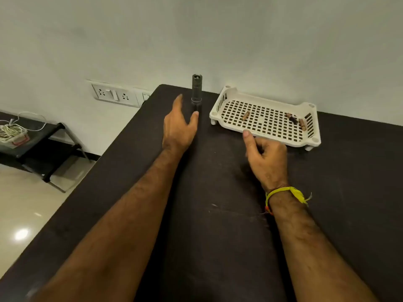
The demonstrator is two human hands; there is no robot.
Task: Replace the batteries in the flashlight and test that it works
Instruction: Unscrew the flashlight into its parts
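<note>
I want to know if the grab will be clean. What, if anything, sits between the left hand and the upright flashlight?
Nothing visible. The left hand is open right beside the flashlight, thumb near its base, with only bare dark table around it. The tray stands off to the right.

Dark flashlight (197,92) upright — batteries (294,120) in tray (220,101).

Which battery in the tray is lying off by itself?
The battery near the tray's left end lies alone; the other batteries cluster at the right end.
</note>
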